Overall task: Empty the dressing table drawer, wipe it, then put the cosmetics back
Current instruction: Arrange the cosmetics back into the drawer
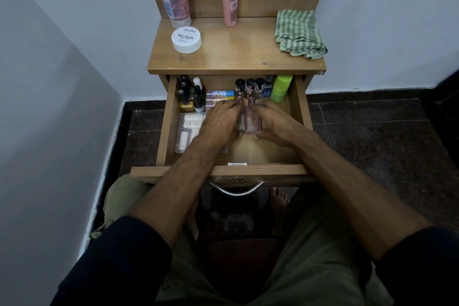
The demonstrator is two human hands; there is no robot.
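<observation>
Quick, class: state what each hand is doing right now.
Left hand: grips a clear perfume bottle in the drawer.
Right hand: grips the pink perfume bottle.

Cloth on tabletop, above drawer

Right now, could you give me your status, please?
Both hands, left and right, grip pink bottles in open drawer. Drawer full. Cloth untouched.
</observation>
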